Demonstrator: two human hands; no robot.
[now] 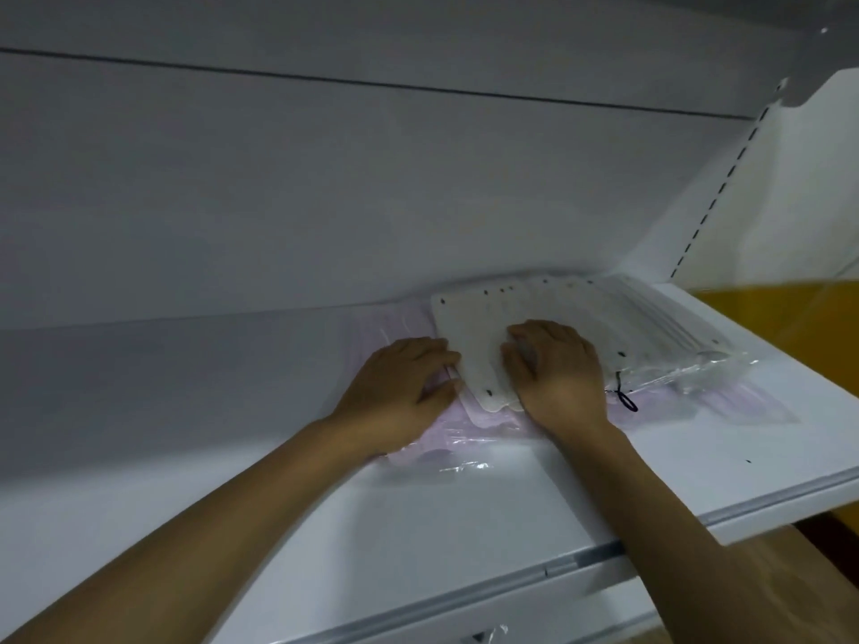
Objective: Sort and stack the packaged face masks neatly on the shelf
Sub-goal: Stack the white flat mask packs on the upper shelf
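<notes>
A stack of white packaged face masks point(548, 309) in clear wrap lies at the back of the white shelf point(697, 439), fanned out to the right. Under and around it lie pale pink packaged masks point(469, 439). My left hand point(399, 392) rests at the stack's left edge, its fingers curled against the side of the white packs. Palm down on the front of the white stack, my right hand point(555, 369) presses with its fingers bent over the top pack. A black ear loop point(625, 397) sticks out beside my right wrist.
The shelf's back panel point(325, 202) rises right behind the stack. A slotted upright point(725, 178) stands at the right, with a yellow surface point(781, 313) beyond it. The shelf's front edge point(604, 550) runs below my forearms. A scrap of clear wrap point(488, 636) shows at the bottom.
</notes>
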